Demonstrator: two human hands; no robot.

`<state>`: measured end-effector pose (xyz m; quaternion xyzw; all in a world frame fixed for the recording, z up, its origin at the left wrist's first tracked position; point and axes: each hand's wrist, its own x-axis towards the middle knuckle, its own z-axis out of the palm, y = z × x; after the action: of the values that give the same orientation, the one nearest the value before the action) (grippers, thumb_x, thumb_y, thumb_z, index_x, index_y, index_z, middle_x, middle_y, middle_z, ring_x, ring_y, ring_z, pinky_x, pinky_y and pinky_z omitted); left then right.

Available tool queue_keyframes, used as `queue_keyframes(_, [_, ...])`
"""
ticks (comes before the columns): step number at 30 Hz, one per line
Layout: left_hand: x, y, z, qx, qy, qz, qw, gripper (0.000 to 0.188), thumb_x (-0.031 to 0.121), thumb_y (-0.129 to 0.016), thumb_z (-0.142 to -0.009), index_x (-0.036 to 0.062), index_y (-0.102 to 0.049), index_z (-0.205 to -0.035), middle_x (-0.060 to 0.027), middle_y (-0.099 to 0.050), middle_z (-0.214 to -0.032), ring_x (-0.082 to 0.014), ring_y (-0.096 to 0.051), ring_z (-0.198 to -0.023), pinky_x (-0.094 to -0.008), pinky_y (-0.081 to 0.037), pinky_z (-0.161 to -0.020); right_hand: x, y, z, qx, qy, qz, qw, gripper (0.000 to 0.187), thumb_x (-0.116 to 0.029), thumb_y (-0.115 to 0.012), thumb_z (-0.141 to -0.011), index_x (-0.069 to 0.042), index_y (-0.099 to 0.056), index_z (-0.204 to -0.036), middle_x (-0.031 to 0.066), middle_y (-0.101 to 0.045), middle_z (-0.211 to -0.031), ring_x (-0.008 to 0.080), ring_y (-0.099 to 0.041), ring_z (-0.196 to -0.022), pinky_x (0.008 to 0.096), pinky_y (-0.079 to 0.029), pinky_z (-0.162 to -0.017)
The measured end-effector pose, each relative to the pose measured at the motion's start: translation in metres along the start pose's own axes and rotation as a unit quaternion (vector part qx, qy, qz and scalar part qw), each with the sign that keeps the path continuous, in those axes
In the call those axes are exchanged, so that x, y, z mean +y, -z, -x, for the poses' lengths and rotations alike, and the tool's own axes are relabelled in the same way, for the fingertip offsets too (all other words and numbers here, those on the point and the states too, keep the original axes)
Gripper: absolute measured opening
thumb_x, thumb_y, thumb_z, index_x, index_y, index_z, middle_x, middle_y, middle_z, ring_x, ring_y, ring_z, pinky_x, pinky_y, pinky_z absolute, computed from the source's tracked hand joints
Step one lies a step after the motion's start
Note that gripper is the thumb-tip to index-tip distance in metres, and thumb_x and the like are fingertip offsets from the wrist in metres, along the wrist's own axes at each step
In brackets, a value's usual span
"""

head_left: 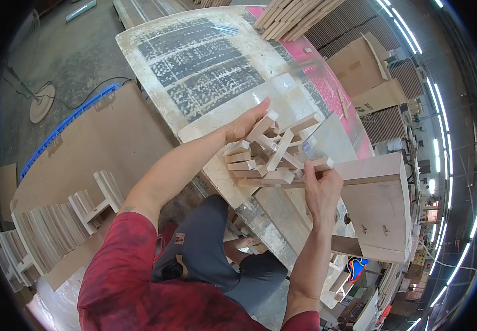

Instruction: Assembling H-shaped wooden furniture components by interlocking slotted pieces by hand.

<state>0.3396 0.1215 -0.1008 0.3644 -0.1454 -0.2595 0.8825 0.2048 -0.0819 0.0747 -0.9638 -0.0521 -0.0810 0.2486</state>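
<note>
A heap of short, pale wooden blocks (283, 149) lies criss-crossed at the near edge of the worktable. My left hand (245, 123) is against the heap's far left side, beside an upward-tilted block. One digit stretches out straight; the others are partly hidden, and no grip shows. At the heap's right side, my right hand (324, 186) is closed, thumb and fingers pinching one wooden block (322, 163). The end of that block points right, toward a large box-like wooden machine part (373, 207).
The worktable (200, 118) has worn dark patches and a pink strip. Wooden strips (293, 19) are stacked at its far end, near a cardboard box (359, 66). Slotted wooden pieces (51, 234) stand in rows on a brown board (106, 138) at left.
</note>
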Motion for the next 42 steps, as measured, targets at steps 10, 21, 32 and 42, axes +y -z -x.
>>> queue_keyframes(10, [-0.011, 0.018, 0.037, 0.154, -0.155, -0.177, 0.959, 0.079, 0.068, -0.029, -0.105, 0.0021, -0.066, -0.127, -0.0091, -0.069, -0.118, -0.0177, -0.063, -0.112, -0.0347, -0.048, -0.099, 0.035, -0.002, -0.001, -0.089, -0.025, -0.111, 0.99, 0.033, -0.027, -0.068, -0.098, 0.005, -0.073, -0.107, 0.0142, -0.076, -0.083, 0.0213, -0.072, -0.076, 0.0359, -0.055, -0.072])
queue_keyframes(21, [-0.055, -0.082, 0.138, 0.29, -0.304, -0.575, 0.703, 0.118, 0.048, -0.095, -0.06, -0.0079, -0.038, -0.146, -0.0268, -0.043, -0.143, -0.0431, -0.054, -0.127, -0.0467, -0.049, -0.105, 0.021, -0.009, 0.001, -0.031, -0.015, -0.004, 0.999, 0.036, -0.03, -0.053, -0.104, 0.005, -0.062, -0.102, 0.0229, -0.069, -0.083, 0.0327, -0.069, -0.079, 0.0426, -0.051, -0.071])
queue_keyframes(32, [-0.066, -0.091, 0.138, 0.348, -0.295, -0.568, 0.685, 0.112, 0.042, -0.098, -0.056, -0.0053, -0.042, -0.141, -0.025, -0.047, -0.135, -0.0429, -0.057, -0.117, -0.0462, -0.053, -0.095, 0.014, -0.009, 0.016, 0.042, 0.137, 0.154, 0.978, 0.037, -0.028, -0.053, -0.103, 0.006, -0.064, -0.11, 0.0246, -0.068, -0.086, 0.0444, -0.067, -0.088, 0.0463, -0.052, -0.082])
queue_keyframes(42, [-0.072, -0.077, 0.14, 0.317, -0.294, -0.602, 0.671, 0.093, 0.043, -0.089, -0.071, -0.0072, -0.046, -0.137, -0.0265, -0.053, -0.125, -0.0423, -0.06, -0.11, -0.0461, -0.054, -0.09, -0.016, -0.028, -0.072, -0.406, 0.201, 0.178, 0.873, 0.022, -0.005, -0.059, -0.085, -0.003, -0.073, -0.101, 0.024, -0.07, -0.094, 0.0407, -0.068, -0.091, 0.0464, -0.053, -0.079])
